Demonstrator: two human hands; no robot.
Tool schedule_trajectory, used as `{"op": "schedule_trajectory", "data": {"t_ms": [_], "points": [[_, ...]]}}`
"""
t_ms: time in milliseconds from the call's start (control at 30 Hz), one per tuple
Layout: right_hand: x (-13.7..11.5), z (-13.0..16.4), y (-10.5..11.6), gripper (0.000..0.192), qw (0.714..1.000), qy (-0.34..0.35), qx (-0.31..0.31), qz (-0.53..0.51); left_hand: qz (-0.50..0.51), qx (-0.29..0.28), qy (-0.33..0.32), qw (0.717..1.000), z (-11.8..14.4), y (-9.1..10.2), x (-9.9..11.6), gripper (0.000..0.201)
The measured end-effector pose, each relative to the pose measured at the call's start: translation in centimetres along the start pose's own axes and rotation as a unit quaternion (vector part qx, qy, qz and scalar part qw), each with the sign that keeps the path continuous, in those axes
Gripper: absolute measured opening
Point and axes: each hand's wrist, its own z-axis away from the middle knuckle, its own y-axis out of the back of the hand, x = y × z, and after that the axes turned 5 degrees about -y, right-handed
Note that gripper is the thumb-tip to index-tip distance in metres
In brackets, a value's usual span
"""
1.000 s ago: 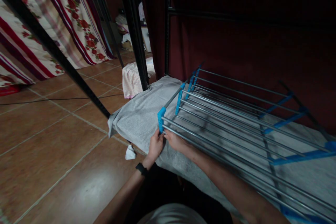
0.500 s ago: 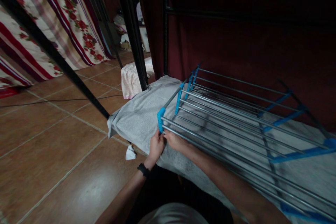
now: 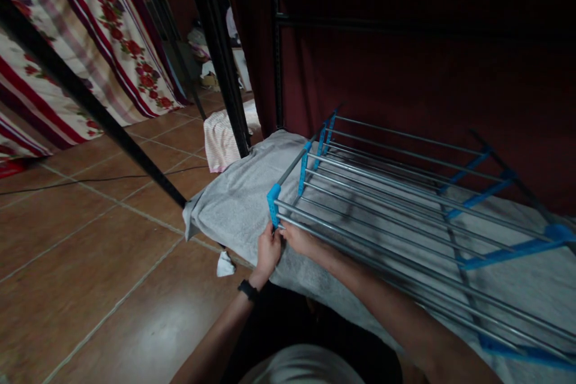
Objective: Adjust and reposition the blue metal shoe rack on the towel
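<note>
Gripping: both my hands, left hand and right hand, clasp the near corner of the drying rack.
Rack: lying flat on grey towel, unfolding not visibly begun.
Corner: blue bracket at 12 o'clock from my hands.

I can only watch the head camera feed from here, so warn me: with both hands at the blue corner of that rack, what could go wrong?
1. Both the left hand and right hand crowd the blue corner bracket; fingers might get pinched against the rods.
2. The drying rack lies on a soft grey towel, so it may slide when pushed.
3. The light is dim, so the joint is hard to see.
</note>
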Motion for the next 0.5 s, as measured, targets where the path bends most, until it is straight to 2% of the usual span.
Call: {"op": "schedule_trajectory", "data": {"t_ms": [100, 167, 267, 367, 400, 433, 467, 500], "points": [[-0.7, 2.3, 1.1, 0.048, 0.999, 0.001, 0.007, 0.047, 0.039, -0.005, -0.003, 0.999, -0.2, 0.0, -0.1, 0.025], [-1.1, 5.6, 2.2, 0.058, 0.997, 0.026, 0.024, 0.074, 0.063, -0.017, -0.003, 0.998, -0.4, 0.1, -0.3, 0.030], [-0.4, 12.7, 3.1, 0.051, 0.993, 0.045, 0.066, 0.085, 0.106, -0.041, 0.008, 0.993, -0.7, 0.8, -1.1, 0.041], [2.8, 21.5, 2.8, 0.044, 0.990, -0.040, 0.136, 0.014, 0.171, -0.041, 0.058, 0.983, -1.2, 1.8, -2.0, 0.053], [4.4, 24.6, 2.6, 0.038, 0.979, -0.095, 0.177, -0.027, 0.199, -0.038, 0.081, 0.976, -1.5, 2.2, -2.2, 0.054], [6.0, 27.6, 2.4, 0.031, 0.955, -0.164, 0.237, -0.069, 0.228, -0.032, 0.104, 0.968, -1.9, 2.5, -2.2, 0.052], [7.6, 30.5, 2.4, 0.026, 0.917, -0.235, 0.301, -0.114, 0.256, -0.024, 0.122, 0.959, -2.3, 2.8, -2.1, 0.047], [9.2, 33.2, 2.7, 0.026, 0.861, -0.313, 0.368, -0.161, 0.280, -0.016, 0.136, 0.950, -2.7, 2.9, -1.9, 0.042]]}}
